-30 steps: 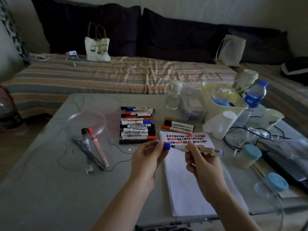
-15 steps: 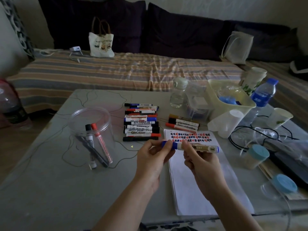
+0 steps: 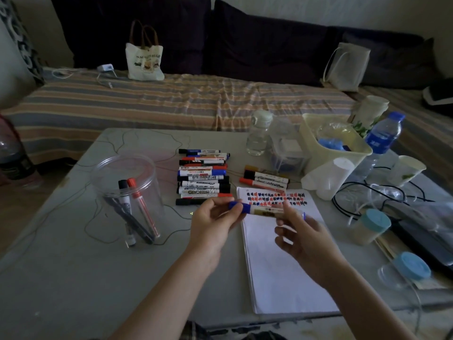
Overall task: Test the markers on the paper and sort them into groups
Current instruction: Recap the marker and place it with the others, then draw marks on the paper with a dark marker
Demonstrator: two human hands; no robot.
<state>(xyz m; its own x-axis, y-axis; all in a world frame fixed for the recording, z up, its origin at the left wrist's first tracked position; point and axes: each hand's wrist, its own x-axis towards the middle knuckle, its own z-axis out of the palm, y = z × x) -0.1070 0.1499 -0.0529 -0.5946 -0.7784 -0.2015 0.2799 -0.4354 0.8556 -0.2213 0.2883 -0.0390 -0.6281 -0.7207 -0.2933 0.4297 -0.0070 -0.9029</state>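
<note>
- A dim room with a pale wall [image 3: 294, 6].
- A grey table [image 3: 73, 278] in front.
- A striped couch [image 3: 171, 104] behind it, with dark cushions [image 3: 257, 40].

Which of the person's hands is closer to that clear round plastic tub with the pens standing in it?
Left. The left hand grips the blue-capped marker just right of the clear round plastic tub; the right hand holds the marker's other end, farther right over the white paper pad.

Head view, down over table [image 3: 73, 278]
</note>
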